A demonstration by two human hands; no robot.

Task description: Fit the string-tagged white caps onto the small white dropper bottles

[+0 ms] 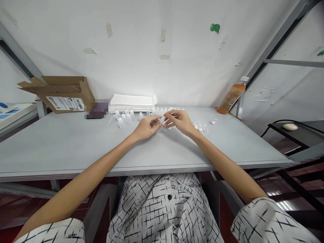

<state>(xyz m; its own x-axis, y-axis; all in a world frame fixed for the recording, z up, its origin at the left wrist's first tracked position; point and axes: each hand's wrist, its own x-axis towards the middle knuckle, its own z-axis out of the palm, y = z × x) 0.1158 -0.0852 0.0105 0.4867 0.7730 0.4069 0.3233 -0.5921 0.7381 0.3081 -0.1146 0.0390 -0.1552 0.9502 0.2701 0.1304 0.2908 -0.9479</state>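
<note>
Between my two hands, above the middle of the grey table, is a small white plastic dropper bottle, tilted. My left hand is closed around it with thumb and fingers. The fingertips of my right hand meet at its upper end; whether they pinch a small part there is too small to tell. Several similar white bottles stand to the left of my left hand. More bottles stand in a row behind my hands, partly hidden. A pile of small white plastic pieces lies right of my right hand.
A cardboard box stands at the back left, beside a blurred dark object. Stacked white sheets lie by the wall. An orange drink bottle leans at the back right. A few white bits lie near the pile.
</note>
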